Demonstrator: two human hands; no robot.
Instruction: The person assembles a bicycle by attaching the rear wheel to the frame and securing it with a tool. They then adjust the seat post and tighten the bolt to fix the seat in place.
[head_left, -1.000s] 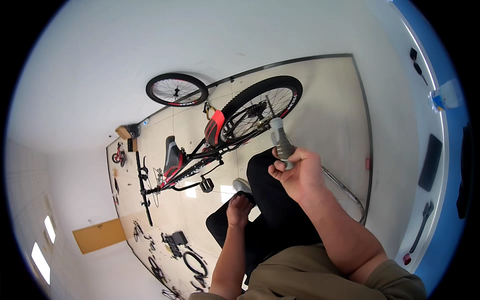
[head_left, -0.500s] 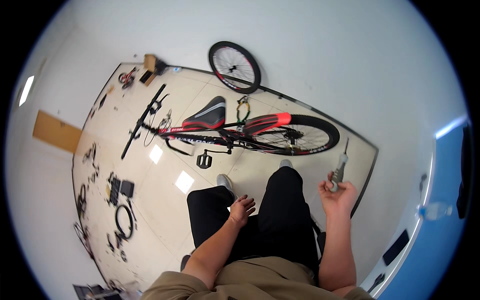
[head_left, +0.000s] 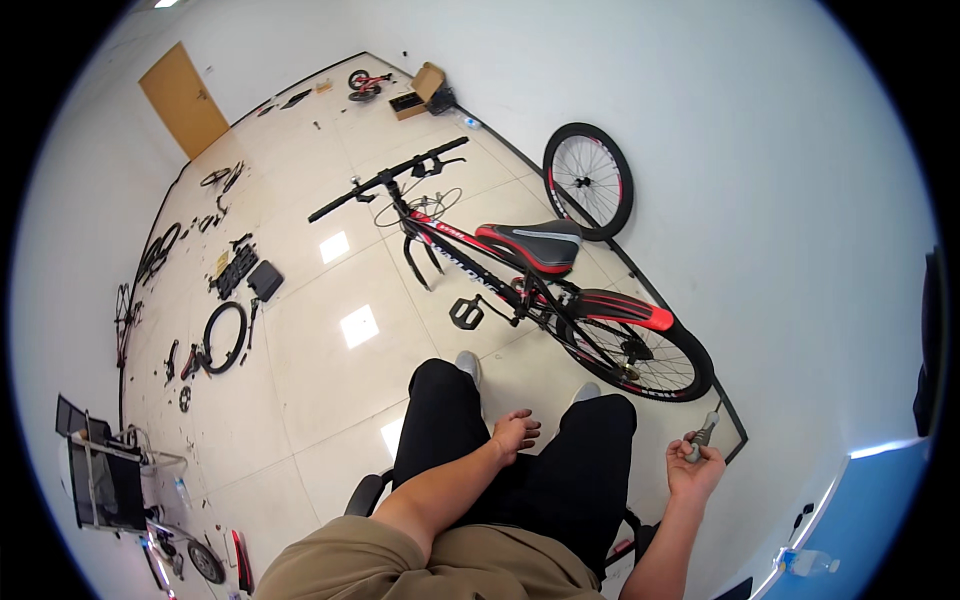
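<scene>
Firstly, at the grip: right hand [head_left: 695,470], fingers and thumb closed around the lower part of a handle. Held in it: one screwdriver [head_left: 705,432], grey, ribbed handle, thin shank directed away from the body; whether its tip touches anything cannot be told.

Left of the grip, over the lap: left hand [head_left: 515,434], unclenched, fingers loosely bent, between two knees in black trousers [head_left: 450,420].

Right of the grip and nearer the body: clear plastic bottle [head_left: 808,563], blue cap, lying on a blue surface [head_left: 880,520].

Just beyond the grip, slightly left: rear wheel [head_left: 690,380], black tyre, mounted on a black and red bicycle [head_left: 470,255]. Above that wheel: red and black mudguard [head_left: 625,308]. Farther left along the frame: grey and black saddle [head_left: 540,245], red-edged; black pedal [head_left: 466,313]; black handlebar [head_left: 385,178], at the end farthest from the grip.

Beyond the saddle: loose wheel [head_left: 588,182], upright against the white wall.

Well left of the grip, on the pale tiled floor: black tyre [head_left: 224,338]; dark box-shaped item [head_left: 264,281]; wheeled chair [head_left: 105,470], dark back, metal frame.

Farthest from the grip, ahead and left: brown carton [head_left: 430,80], flap raised; small red bicycle [head_left: 367,85]; tan door [head_left: 185,100].
</scene>
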